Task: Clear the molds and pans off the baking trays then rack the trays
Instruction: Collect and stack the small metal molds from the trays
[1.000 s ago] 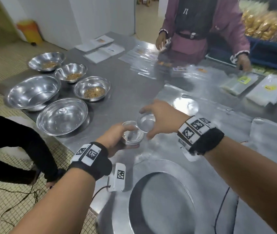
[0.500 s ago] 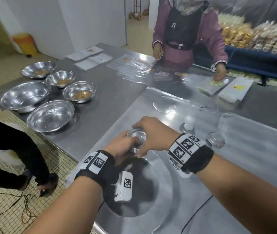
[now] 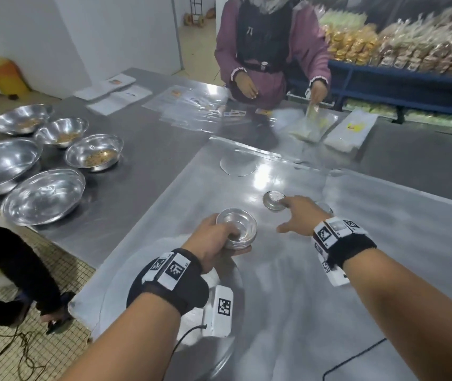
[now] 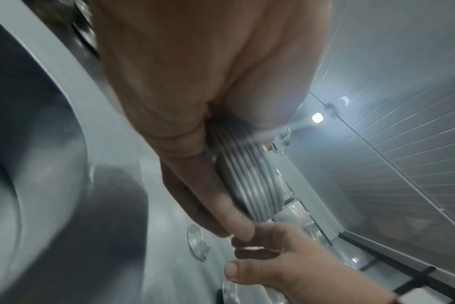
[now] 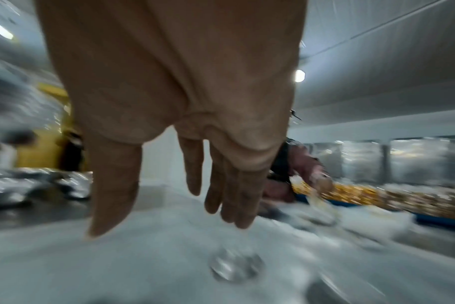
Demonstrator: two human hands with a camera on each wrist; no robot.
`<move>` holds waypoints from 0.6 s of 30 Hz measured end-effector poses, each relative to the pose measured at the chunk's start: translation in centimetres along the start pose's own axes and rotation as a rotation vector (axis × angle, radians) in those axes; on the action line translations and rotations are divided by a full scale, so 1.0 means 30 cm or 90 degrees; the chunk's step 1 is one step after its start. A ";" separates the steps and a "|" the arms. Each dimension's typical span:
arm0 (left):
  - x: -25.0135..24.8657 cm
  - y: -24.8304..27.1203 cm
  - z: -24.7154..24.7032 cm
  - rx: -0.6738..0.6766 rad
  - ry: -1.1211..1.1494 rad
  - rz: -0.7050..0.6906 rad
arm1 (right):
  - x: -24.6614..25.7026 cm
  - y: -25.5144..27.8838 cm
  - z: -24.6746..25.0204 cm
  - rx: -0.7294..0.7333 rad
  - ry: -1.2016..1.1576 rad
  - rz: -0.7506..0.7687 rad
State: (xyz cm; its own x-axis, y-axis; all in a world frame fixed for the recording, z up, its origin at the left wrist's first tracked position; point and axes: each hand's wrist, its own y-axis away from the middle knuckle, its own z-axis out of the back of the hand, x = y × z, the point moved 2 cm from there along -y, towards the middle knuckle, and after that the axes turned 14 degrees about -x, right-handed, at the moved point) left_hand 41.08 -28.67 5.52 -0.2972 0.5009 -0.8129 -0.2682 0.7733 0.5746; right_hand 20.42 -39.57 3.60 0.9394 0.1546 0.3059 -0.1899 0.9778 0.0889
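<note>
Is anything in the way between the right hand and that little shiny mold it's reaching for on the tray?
Nothing visible is. The right hand is open, fingers stretched toward the small mold lying alone on the baking tray, with only bare tray around it. The left hand holds the stack of molds off to the side.

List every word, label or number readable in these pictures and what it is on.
None can be read.
Wristband tags: square black-and-white code patterns, no words.
Packet labels on the steel table: too small and blurred.
Yellow mark on the white bag: blurred.
</note>
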 end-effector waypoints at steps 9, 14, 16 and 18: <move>0.039 -0.026 -0.104 0.026 -0.019 0.027 | -0.375 -0.170 -0.135 -0.112 0.071 -0.207; 0.070 -0.038 -0.109 0.008 -0.014 0.042 | -0.438 -0.210 -0.170 -0.127 0.070 -0.214; 0.077 -0.039 -0.106 0.004 -0.014 0.046 | -0.438 -0.203 -0.169 -0.145 0.076 -0.203; 0.078 -0.037 -0.103 0.005 -0.014 0.048 | -0.436 -0.194 -0.163 -0.167 0.069 -0.196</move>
State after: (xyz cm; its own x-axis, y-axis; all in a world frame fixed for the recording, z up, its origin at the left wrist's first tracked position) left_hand 37.84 -29.55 3.27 -0.2964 0.5656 -0.7696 -0.2387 0.7363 0.6331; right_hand 10.64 -46.60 -5.54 0.9683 -0.1508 0.1992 0.1710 0.9813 -0.0885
